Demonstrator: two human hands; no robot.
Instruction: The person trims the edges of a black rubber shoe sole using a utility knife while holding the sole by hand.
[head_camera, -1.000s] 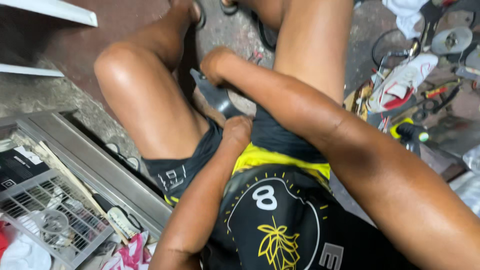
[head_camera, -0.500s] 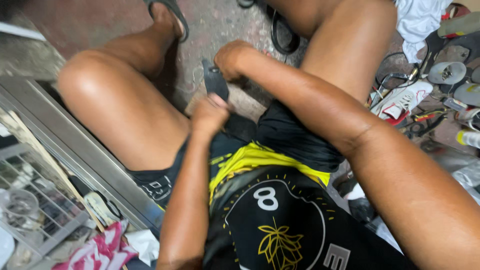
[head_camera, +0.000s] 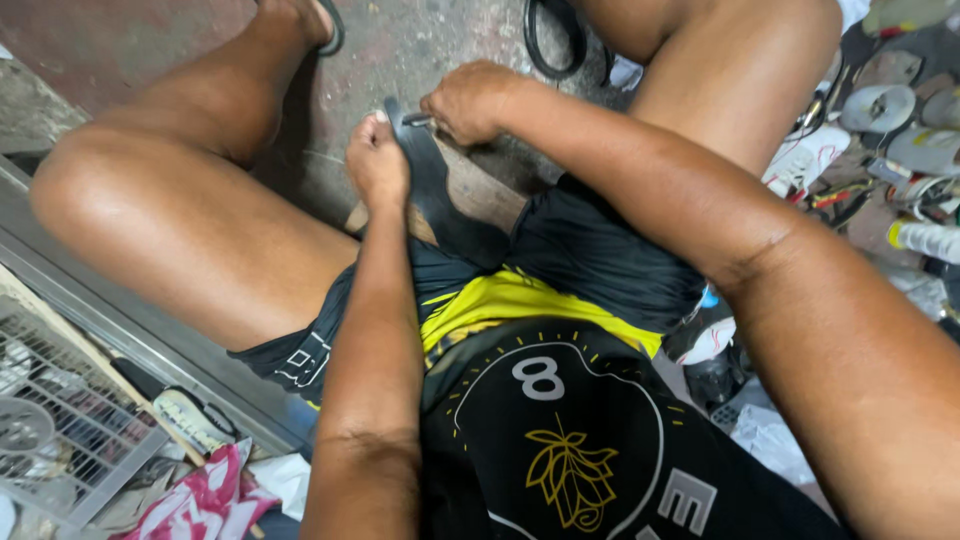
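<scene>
I sit with my legs apart over a concrete floor. My left hand (head_camera: 377, 160) grips the upper end of a long black shoe sole (head_camera: 440, 200) that stands tilted between my thighs, its lower end resting by my black shorts. My right hand (head_camera: 470, 100) is closed around a small thin metal tool (head_camera: 417, 120) whose tip touches the top edge of the sole. The two hands are close together, almost touching. What kind of tool it is cannot be made out.
A metal frame (head_camera: 110, 310) and a white wire grille (head_camera: 60, 420) lie at the left, with pink cloth (head_camera: 205, 500) below. Shoe parts, soles and bottles (head_camera: 900, 150) are heaped at the right. A black ring-shaped strap (head_camera: 550, 45) lies on the floor ahead.
My left hand has risen from my lap to the top of the sole. The view has tipped toward my knees, and both hands now meet at the sole's upper edge.
</scene>
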